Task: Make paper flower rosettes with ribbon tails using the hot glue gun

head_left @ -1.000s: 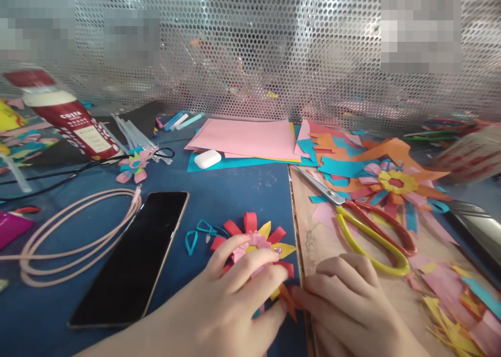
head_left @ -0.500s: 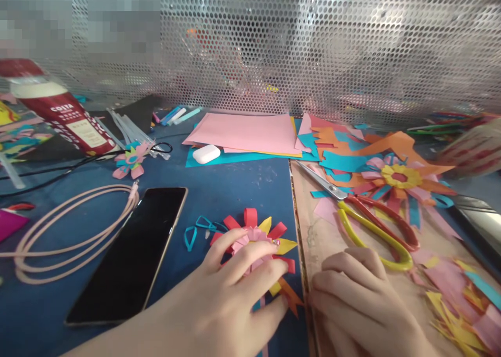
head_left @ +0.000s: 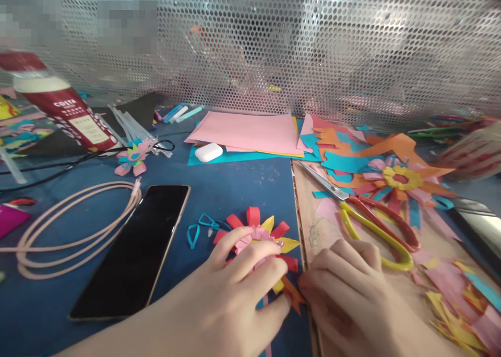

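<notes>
A paper flower [head_left: 254, 231] with a pink centre and red, yellow and orange petals lies on the blue table. My left hand [head_left: 242, 278] rests over it, fingers spread, the fingertips on its centre and right side. Just to the right, my right hand [head_left: 348, 289] is closed, its fingers curled together beside the orange petal at the flower's lower right; what its fingertips hold, if anything, is hidden. Small blue paper loops [head_left: 193, 235] lie left of the flower. Scissors [head_left: 362, 216] with red and yellow handles lie beyond my right hand.
A black phone [head_left: 135, 252] and a coiled pink cable [head_left: 39, 231] lie at the left, with a Costa bottle [head_left: 74, 109] behind. Pink paper [head_left: 246, 132] and a white case [head_left: 209, 152] sit near the mesh. Another paper flower [head_left: 402, 178] and scraps are at the right.
My right hand has moved slightly left and up, closer to the orange petal. My left hand stays on the flower. The whole view has shifted a little.
</notes>
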Tool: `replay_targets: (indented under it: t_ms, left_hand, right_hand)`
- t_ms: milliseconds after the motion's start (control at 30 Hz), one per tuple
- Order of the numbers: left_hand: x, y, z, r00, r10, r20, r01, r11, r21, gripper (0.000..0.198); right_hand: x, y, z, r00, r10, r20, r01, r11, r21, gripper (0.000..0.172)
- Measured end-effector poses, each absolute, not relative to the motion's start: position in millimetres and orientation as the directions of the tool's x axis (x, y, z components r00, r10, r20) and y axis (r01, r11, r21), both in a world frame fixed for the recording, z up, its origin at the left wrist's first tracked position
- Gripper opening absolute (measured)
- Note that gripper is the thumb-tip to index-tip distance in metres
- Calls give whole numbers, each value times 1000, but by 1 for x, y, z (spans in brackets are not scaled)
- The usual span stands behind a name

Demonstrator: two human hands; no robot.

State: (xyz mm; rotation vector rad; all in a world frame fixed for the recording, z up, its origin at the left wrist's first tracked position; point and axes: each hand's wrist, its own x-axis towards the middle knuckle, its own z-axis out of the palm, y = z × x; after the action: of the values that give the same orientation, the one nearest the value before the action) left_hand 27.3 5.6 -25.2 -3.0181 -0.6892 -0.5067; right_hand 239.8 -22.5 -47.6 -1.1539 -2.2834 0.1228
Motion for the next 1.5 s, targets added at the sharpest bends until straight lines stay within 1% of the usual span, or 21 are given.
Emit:
replay_targets:
  t_ms: [167,333,400,500,600,800,1033,1167,1267,1300,1367,1433,1467,1500]
  left_hand:
    - [27,6,-21,861,409,301,410,-910,62,26]
    - [28,7,-22,857,391,335,402,-915,39,25]
    - [28,6,-23,853,395,341,407,-913,39,25]
    - [28,5,-24,852,393,345,402,-914,49,24]
    - [27,6,-23,854,388,346,386,-919,79,24]
    - [24,7,-25,861,386,330,372,-922,108,24]
    - [21,10,-25,890,345,299,346,-937,49,23]
    - [18,14,-21,891,327,315,310,-945,102,24]
    - [17,18,-18,851,356,386,329,-934,138,25]
    - [16,20,-17,832,374,410,348,-927,139,26]
    - [15,24,-16,797,415,438,397,-908,138,26]
    - [14,28,-17,778,448,441,436,-890,136,26]
    - [14,29,-17,770,461,440,450,-882,137,27]
    - [13,30,-17,764,471,440,461,-877,139,27]
  right_hand:
    - [242,-20,-48,-518,754,404,703,644,-301,19]
    - [242,-18,-46,-556,733,391,704,666,-247,24]
    - [241,-18,-44,-577,731,366,714,668,-210,29]
    - [239,-19,-40,-626,710,322,718,686,-116,33]
    - [239,-18,-41,-653,690,312,716,697,-44,30]
    - [239,-19,-43,-691,661,292,701,712,47,25]
    - [235,-26,-38,-661,689,296,715,699,-30,28]
    - [237,-26,-41,-639,714,285,727,682,-78,28]
    - [239,-23,-40,-652,719,240,722,686,-93,26]
    - [241,-23,-39,-658,718,227,714,691,-116,24]
    - [245,-21,-38,-665,712,225,680,702,-211,20]
    - [251,-20,-39,-643,705,299,636,709,-305,9]
    - [254,-20,-40,-630,701,333,623,713,-321,12]
    - [257,-20,-42,-629,695,349,622,719,-311,24]
